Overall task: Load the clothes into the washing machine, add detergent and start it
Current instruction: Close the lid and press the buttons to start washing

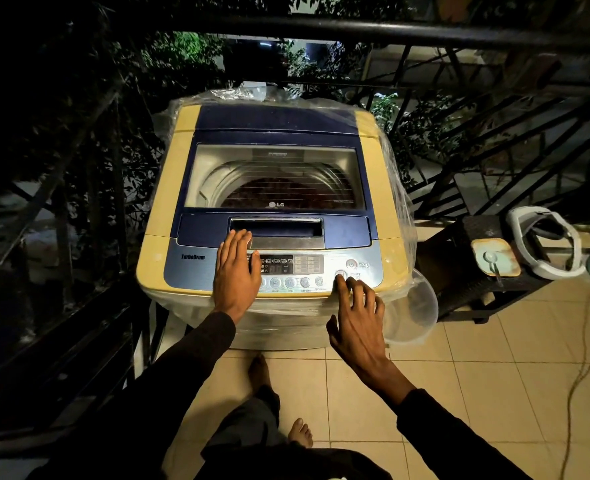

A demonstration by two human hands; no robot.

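A top-loading washing machine, yellow with a blue lid, stands before me wrapped in clear plastic. Its lid is closed, and through the lid window dark reddish clothes show in the drum. My left hand lies flat, fingers straight, on the left part of the control panel, its fingertips near the lid handle. My right hand reaches to the panel's right side; its index fingertip touches the round start button. The power button sits just above it.
A black metal railing runs behind the machine with dark foliage beyond. To the right a dark stand carries a yellowish box and a white ring-shaped object. A cable trails over the tiled floor. My bare feet stand below the machine.
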